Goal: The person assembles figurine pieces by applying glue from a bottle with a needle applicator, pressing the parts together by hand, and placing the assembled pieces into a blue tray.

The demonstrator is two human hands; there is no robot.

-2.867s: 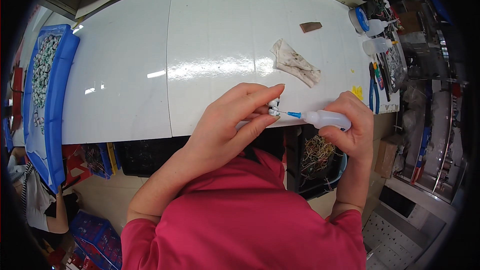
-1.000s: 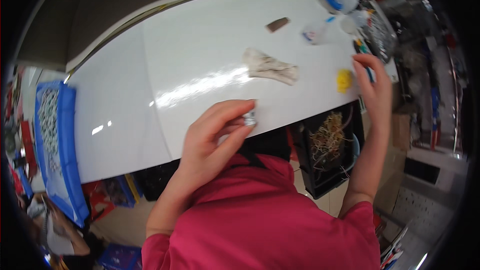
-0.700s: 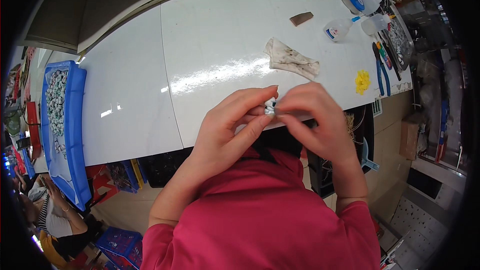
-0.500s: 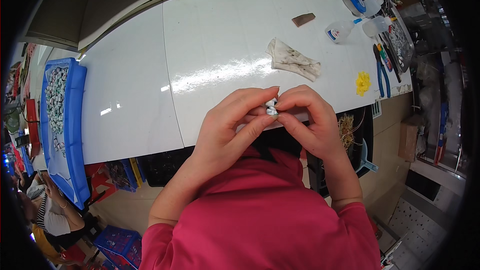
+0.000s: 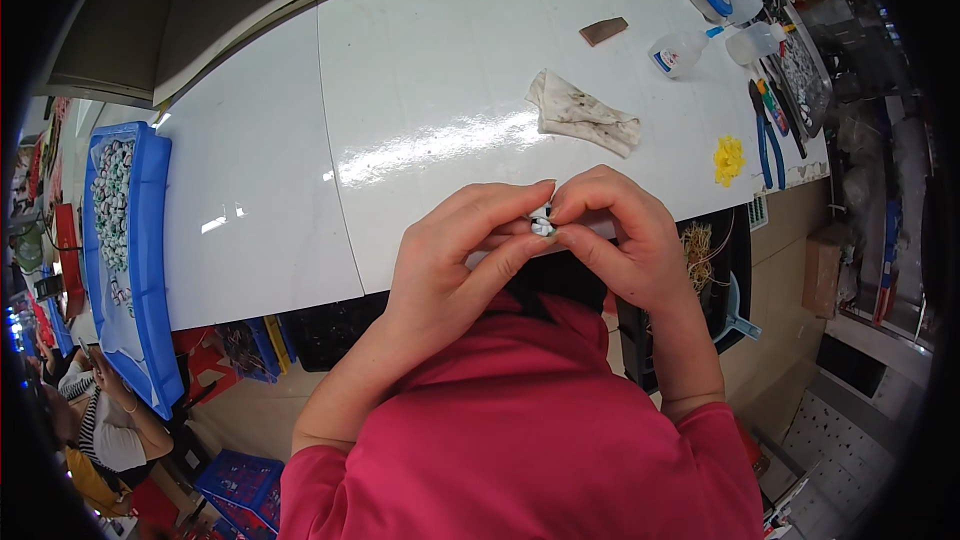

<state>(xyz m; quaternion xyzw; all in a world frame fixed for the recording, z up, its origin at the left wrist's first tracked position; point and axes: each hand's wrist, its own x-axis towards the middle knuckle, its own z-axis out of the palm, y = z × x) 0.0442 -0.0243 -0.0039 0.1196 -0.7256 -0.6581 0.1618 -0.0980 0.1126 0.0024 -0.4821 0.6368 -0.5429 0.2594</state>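
Between my fingertips, just over the table's near edge, is a small white-and-dark rounded piece [image 5: 542,227], too small to name more exactly. My left hand [image 5: 450,250] pinches it from the left with thumb and forefinger. From the right, the thumb and forefinger of my right hand [image 5: 625,235] close on it as well. Much of the piece is covered by the fingers. A stained white cloth [image 5: 585,115] lies on the table beyond my right hand.
A blue tray [image 5: 152,240] of small white-and-green pieces stands at the left edge. On the right are yellow bits [image 5: 728,160], blue-handled pliers [image 5: 768,145], and clear bottles [image 5: 680,55]. A brown block [image 5: 603,31] lies farther back. Another person [image 5: 110,410] is at lower left.
Both hands keep their pinch on the small piece, which appears slightly turned between the fingertips. The whole view has shifted a little.
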